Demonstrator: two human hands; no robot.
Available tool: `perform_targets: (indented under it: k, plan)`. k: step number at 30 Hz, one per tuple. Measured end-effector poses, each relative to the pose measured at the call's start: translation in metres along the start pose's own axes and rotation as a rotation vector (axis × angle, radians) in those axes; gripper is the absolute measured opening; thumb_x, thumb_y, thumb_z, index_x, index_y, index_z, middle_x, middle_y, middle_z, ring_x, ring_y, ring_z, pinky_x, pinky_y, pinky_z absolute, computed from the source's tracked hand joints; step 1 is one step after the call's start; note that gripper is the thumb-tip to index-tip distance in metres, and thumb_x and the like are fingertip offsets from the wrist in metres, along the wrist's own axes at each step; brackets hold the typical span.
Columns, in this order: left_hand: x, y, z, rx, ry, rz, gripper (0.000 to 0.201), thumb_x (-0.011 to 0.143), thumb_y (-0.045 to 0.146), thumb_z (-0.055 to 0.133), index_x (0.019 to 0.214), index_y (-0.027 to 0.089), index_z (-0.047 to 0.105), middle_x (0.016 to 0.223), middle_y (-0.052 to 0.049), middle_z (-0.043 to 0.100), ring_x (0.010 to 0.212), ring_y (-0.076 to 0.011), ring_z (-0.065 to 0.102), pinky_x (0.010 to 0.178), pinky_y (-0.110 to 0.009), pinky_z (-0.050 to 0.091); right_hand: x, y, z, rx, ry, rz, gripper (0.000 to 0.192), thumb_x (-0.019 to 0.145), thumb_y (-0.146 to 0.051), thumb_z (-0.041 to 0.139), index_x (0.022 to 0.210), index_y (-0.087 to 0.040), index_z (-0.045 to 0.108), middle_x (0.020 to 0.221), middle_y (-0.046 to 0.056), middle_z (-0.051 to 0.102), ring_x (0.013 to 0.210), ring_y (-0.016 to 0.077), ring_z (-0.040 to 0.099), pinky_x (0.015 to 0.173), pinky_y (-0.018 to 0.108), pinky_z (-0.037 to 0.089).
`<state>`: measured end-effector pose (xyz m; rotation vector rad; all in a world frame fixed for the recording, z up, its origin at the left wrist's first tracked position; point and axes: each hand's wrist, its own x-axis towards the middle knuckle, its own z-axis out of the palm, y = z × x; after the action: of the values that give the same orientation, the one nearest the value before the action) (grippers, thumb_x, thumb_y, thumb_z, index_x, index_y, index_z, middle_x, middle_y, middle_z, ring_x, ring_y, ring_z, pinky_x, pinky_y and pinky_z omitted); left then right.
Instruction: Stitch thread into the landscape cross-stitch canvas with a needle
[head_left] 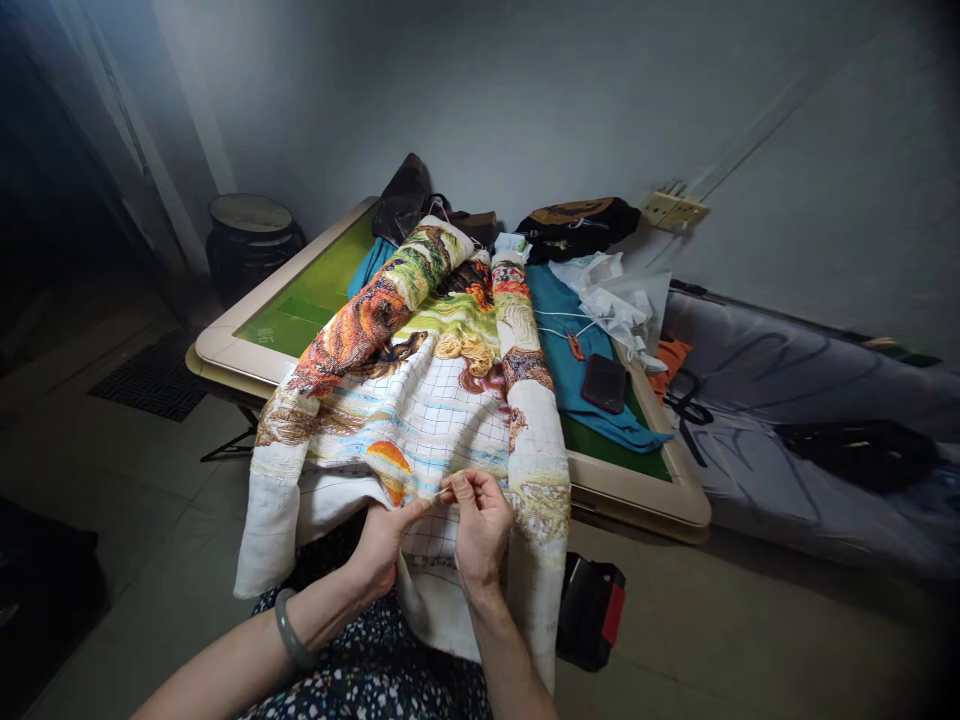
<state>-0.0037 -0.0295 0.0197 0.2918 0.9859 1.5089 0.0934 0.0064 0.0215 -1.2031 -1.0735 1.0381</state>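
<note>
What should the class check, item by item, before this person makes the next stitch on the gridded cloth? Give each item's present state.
1. Both hands at the work: ok; left hand and right hand pinch together at the cross-stitch cloth.
2. Needle gripped: cannot tell; too small to see.
3. Cloth supported: ok; it drapes from the table onto the lap.
4. Grid visible at the stitching spot: ok.
5. Phone off the cloth: ok; it lies apart on the blue fabric.
6. Thread untangled: cannot tell.
</note>
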Motion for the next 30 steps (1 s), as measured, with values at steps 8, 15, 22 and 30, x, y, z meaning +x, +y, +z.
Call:
perform_targets:
  k: [8, 15, 22, 30]
  plan:
    - [-0.002, 0.001, -0.001, -0.015, -0.053, -0.026, 0.043, 0.063, 0.020, 0.077, 0.104, 0.011, 0.067, 0.106, -0.012, 0.071, 0.110, -0.0285, 0.059, 0.098, -0.041, 0.040, -0.003, 0.004, -0.001, 0.028, 0.026, -0.019, 0.020, 0.082, -0.035, 0.063, 0.077, -0.016, 0.058, 0.070, 0.001, 0.063, 0.058, 0.0118, 0.057, 0.058, 0.024, 0.047]
    - [-0.003, -0.001, -0.003, -0.021, -0.036, -0.031, 0.048, 0.062, 0.018, 0.076, 0.109, 0.011, 0.065, 0.105, -0.011, 0.071, 0.103, -0.0270, 0.062, 0.096, -0.040, 0.042, -0.004, 0.006, -0.012, -0.034, 0.022, 0.006, 0.022, 0.081, -0.037, 0.064, 0.079, -0.016, 0.059, 0.068, 0.001, 0.061, 0.060, 0.0130, 0.056, 0.059, 0.025, 0.047]
    - [-0.004, -0.004, -0.009, -0.035, 0.017, -0.053, 0.042, 0.063, 0.021, 0.072, 0.104, 0.011, 0.067, 0.100, -0.010, 0.072, 0.099, -0.0261, 0.063, 0.094, -0.039, 0.042, -0.010, 0.000, -0.023, -0.171, -0.093, 0.023, 0.022, 0.079, -0.038, 0.065, 0.079, -0.016, 0.066, 0.059, -0.002, 0.056, 0.052, 0.0113, 0.048, 0.050, 0.022, 0.041]
    - [-0.003, -0.005, -0.013, -0.061, 0.058, -0.085, 0.044, 0.061, 0.021, 0.074, 0.103, 0.011, 0.066, 0.094, -0.010, 0.073, 0.101, -0.0281, 0.063, 0.089, -0.038, 0.046, -0.019, -0.009, -0.020, -0.216, -0.351, 0.140, 0.014, 0.074, -0.030, 0.068, 0.073, -0.018, 0.073, 0.060, 0.001, 0.062, 0.053, 0.0129, 0.049, 0.046, 0.022, 0.038]
